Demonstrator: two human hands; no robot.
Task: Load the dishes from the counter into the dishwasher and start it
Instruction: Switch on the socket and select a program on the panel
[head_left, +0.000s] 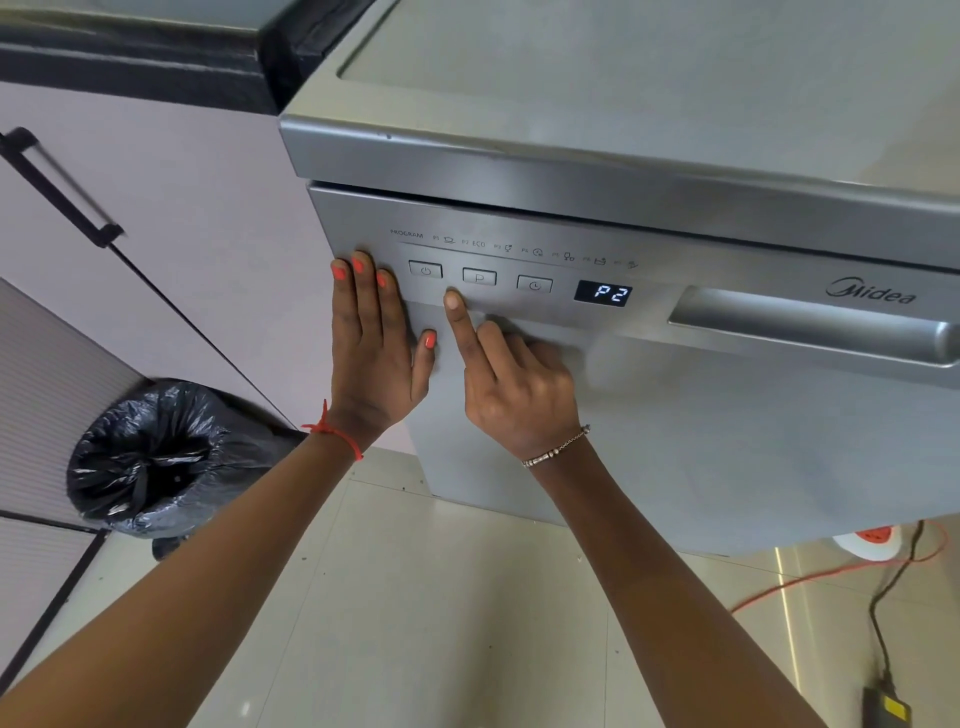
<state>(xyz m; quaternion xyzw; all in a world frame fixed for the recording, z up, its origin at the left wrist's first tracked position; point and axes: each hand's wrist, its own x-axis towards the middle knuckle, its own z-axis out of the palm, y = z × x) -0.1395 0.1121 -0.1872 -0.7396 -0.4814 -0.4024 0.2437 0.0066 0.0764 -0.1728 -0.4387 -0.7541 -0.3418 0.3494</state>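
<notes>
A silver dishwasher (727, 426) fills the right half of the view, its door closed. Its control strip carries a power button (425, 270), a P button (479, 277) and a clock button (534, 285); the display (602, 293) reads P2. My left hand (374, 343) lies flat on the door's left edge, fingers spread, just left of the power button. My right hand (511, 379) has its index finger stretched out, the tip on the panel just below and between the power and P buttons, the other fingers curled. No dishes are in sight.
A bin lined with a black bag (150, 462) stands on the floor at the left, under a pale cabinet with a black handle (57, 187). At the lower right, an orange cable (810, 579), a black cable and a white-and-orange socket (872, 540) lie on the tiles.
</notes>
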